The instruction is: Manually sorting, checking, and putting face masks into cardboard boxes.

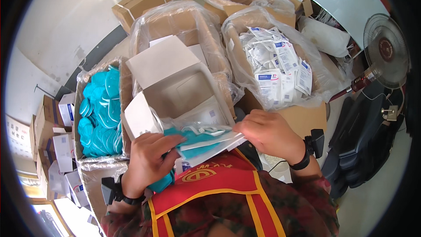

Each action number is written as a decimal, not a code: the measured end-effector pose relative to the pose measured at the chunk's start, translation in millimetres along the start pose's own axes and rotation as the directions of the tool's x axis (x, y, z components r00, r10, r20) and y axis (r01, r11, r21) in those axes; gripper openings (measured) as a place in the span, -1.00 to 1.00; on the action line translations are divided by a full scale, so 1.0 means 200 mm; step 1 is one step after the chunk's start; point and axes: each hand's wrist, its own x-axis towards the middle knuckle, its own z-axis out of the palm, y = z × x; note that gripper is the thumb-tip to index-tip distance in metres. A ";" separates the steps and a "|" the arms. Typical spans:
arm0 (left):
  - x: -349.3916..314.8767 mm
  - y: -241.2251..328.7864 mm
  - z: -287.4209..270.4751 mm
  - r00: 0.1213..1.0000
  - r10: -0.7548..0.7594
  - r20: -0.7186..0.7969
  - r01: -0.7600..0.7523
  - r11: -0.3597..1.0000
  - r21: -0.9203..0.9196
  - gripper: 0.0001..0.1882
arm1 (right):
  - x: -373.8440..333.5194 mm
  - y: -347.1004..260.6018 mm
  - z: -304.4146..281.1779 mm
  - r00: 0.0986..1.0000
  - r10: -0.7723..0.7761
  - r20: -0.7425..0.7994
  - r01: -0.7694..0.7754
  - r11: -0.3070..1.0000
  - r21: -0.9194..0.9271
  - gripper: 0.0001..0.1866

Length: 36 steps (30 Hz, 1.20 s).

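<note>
Just in front of my red apron, a teal face mask (197, 142) with white ear loops lies partly in a clear and white pouch (223, 139). My left hand (153, 153) is closed on the mask's left end. At the pouch's right end, my right hand (267, 134) pinches its edge, fingers bent together. More teal material (162, 183) shows below my left hand, partly hidden by it. Right beyond both hands stands an open white box (175, 90), flaps raised, with a clear-wrapped white packet (204, 112) inside.
A lined carton of teal masks (100, 114) stands at the left. At the right, another lined carton (245, 48) holds many white sealed pouches (276, 68). A fan (386, 48) and black chair (364, 140) stand far right. Small boxes (66, 153) are stacked far left.
</note>
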 end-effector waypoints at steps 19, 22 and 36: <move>0.10 -0.21 -0.05 0.799 -0.571 -0.192 0.364 0.711 -0.602 -0.88 | -0.94 1.37 -0.11 0.579 0.505 -0.640 -0.802 0.494 -0.335 -0.42; 0.15 -0.17 0.00 0.812 -0.559 -0.165 0.364 0.708 -0.606 -0.92 | -0.84 1.33 -0.11 0.544 0.606 -0.580 -0.796 0.591 -0.130 -0.45; 0.16 -0.04 0.09 0.931 -0.351 -0.101 0.281 0.864 -0.419 -0.78 | 0.30 0.01 0.06 0.992 0.048 -0.116 -0.039 0.996 0.080 -0.59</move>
